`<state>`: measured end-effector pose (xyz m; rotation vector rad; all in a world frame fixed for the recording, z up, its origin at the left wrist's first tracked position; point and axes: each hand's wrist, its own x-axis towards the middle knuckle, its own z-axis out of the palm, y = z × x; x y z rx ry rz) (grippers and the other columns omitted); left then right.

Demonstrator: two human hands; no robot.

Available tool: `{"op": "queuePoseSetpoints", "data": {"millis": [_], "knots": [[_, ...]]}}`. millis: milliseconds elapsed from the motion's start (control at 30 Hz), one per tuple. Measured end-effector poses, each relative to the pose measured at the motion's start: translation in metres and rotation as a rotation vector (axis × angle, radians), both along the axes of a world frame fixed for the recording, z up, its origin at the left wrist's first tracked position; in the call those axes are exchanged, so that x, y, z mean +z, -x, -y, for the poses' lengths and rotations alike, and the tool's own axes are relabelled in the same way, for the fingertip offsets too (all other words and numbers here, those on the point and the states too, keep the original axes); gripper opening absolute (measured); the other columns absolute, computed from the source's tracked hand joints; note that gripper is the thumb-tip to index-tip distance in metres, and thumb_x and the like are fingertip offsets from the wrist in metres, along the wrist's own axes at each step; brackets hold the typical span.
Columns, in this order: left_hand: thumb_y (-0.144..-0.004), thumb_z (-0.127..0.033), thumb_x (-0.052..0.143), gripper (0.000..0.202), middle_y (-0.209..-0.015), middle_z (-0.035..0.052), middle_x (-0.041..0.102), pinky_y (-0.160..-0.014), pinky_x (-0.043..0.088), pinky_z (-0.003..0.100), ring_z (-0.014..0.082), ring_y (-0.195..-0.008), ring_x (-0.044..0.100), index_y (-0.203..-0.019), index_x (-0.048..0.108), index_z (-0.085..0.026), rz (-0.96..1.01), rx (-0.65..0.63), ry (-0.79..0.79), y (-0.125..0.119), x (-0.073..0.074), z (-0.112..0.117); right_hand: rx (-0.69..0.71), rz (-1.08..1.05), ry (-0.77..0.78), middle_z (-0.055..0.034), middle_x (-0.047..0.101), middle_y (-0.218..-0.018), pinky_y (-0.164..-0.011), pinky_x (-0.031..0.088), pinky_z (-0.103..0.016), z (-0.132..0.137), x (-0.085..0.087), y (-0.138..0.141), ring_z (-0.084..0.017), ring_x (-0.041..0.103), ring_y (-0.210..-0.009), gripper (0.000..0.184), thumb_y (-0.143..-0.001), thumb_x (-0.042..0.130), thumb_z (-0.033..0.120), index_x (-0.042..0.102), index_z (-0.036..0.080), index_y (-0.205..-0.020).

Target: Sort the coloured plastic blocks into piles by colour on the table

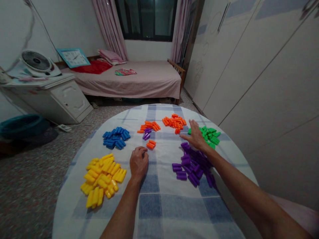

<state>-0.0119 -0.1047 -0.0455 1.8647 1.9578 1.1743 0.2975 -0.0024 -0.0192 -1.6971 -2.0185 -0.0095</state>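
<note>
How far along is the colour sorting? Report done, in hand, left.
Done: the yellow pile, blue pile, green pile, purple pile and large orange pile each sit apart in one colour. In hand: the left hand is curled beside a few stray orange pieces; the right hand lies open between green and purple. Left: the small mixed cluster of orange and purple pieces at centre.

Well beyond the left hand [139, 163], a pink-covered bed [139, 79] stands under a dark window [147, 18] with pink curtains [109, 30]. Far left of that hand, a white cabinet [59, 98] bears a fan [37, 63]. White wardrobe doors [249, 66] rise right of the right hand [196, 136].
</note>
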Motion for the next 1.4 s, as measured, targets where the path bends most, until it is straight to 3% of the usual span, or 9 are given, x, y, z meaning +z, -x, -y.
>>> {"op": "queuePoseSetpoints", "data": {"millis": [100,200,400,633,767,867,967,1167,1400], "knots": [[-0.082,-0.019,0.046,0.024,-0.101,0.0064,0.065,-0.088,0.046,0.036,0.0223,-0.095,0.058,-0.091,0.068,-0.020,0.017,-0.001,0.005,-0.001,0.002,0.001,0.000,-0.010,0.092,-0.0241,0.019,-0.153,-0.113,0.021,-0.052,-0.028,-0.004,0.043,-0.036,0.016,-0.143,0.102,-0.077,0.051,0.072,0.022,0.006,-0.149],[-0.082,-0.018,0.046,0.023,-0.101,0.0062,0.065,-0.088,0.046,0.036,0.0219,-0.096,0.058,-0.090,0.068,-0.020,0.036,0.000,0.008,-0.002,0.004,0.002,-0.158,0.015,0.164,-0.0218,0.013,-0.155,-0.110,0.018,-0.058,-0.047,-0.006,0.070,-0.041,0.012,-0.142,0.100,-0.075,0.059,0.067,0.021,0.012,-0.150],[-0.082,-0.016,0.047,0.022,-0.100,0.0054,0.065,-0.088,0.046,0.035,0.0209,-0.094,0.058,-0.090,0.067,-0.020,0.035,0.003,0.001,-0.003,0.004,0.003,-0.207,-0.004,0.192,-0.0167,0.016,-0.156,-0.108,0.020,-0.059,-0.069,-0.006,0.091,-0.041,0.013,-0.141,0.094,-0.075,0.063,0.058,0.021,0.020,-0.151],[-0.082,-0.013,0.049,0.021,-0.100,0.0049,0.065,-0.088,0.046,0.034,0.0197,-0.095,0.057,-0.091,0.067,-0.020,0.048,-0.007,0.015,-0.004,0.004,0.003,-0.194,0.002,0.172,-0.0177,0.026,-0.152,-0.107,0.025,-0.054,-0.098,-0.006,0.103,-0.037,0.021,-0.137,0.078,-0.081,0.060,0.051,0.034,0.014,-0.145],[-0.082,-0.013,0.049,0.021,-0.100,0.0049,0.065,-0.088,0.046,0.035,0.0199,-0.094,0.057,-0.091,0.067,-0.019,0.052,0.005,0.017,-0.004,0.005,0.003,-0.102,0.033,0.057,-0.0178,0.029,-0.150,-0.108,0.022,-0.056,-0.097,-0.002,0.102,-0.037,0.022,-0.137,0.072,-0.082,0.059,0.046,0.038,0.013,-0.142],[-0.082,-0.014,0.048,0.022,-0.101,0.0054,0.065,-0.089,0.046,0.035,0.0205,-0.095,0.057,-0.093,0.067,-0.019,0.044,-0.001,0.016,-0.004,0.006,0.003,0.167,0.072,-0.001,-0.0161,0.038,-0.144,-0.108,0.029,-0.048,-0.087,0.005,0.109,-0.031,0.034,-0.132,0.062,-0.083,0.057,0.037,0.044,0.014,-0.139],[-0.082,-0.014,0.048,0.023,-0.101,0.0060,0.065,-0.089,0.046,0.036,0.0209,-0.096,0.058,-0.093,0.067,-0.020,0.040,-0.003,0.015,-0.004,0.006,0.002,0.386,0.165,0.094,-0.0147,0.042,-0.141,-0.104,0.037,-0.041,-0.082,0.014,0.126,-0.027,0.043,-0.125,0.064,-0.083,0.057,0.038,0.043,0.015,-0.141],[-0.082,-0.013,0.048,0.022,-0.100,0.0061,0.065,-0.088,0.047,0.035,0.0204,-0.095,0.058,-0.091,0.067,-0.020,0.049,-0.001,0.002,-0.003,0.004,0.002,0.396,0.414,0.281,-0.0099,0.045,-0.143,-0.099,0.038,-0.051,-0.092,0.024,0.154,-0.034,0.041,-0.126,0.056,-0.085,0.054,0.039,0.046,0.024,-0.139],[-0.082,-0.013,0.049,0.022,-0.101,0.0057,0.065,-0.089,0.047,0.036,0.0202,-0.096,0.058,-0.091,0.067,-0.020,0.067,-0.001,0.022,-0.004,0.005,0.002,0.271,0.403,0.144,-0.0076,0.056,-0.131,-0.098,0.033,-0.052,-0.110,0.011,0.145,-0.032,0.037,-0.127,0.040,-0.098,0.032,0.040,0.054,0.029,-0.130]]}}
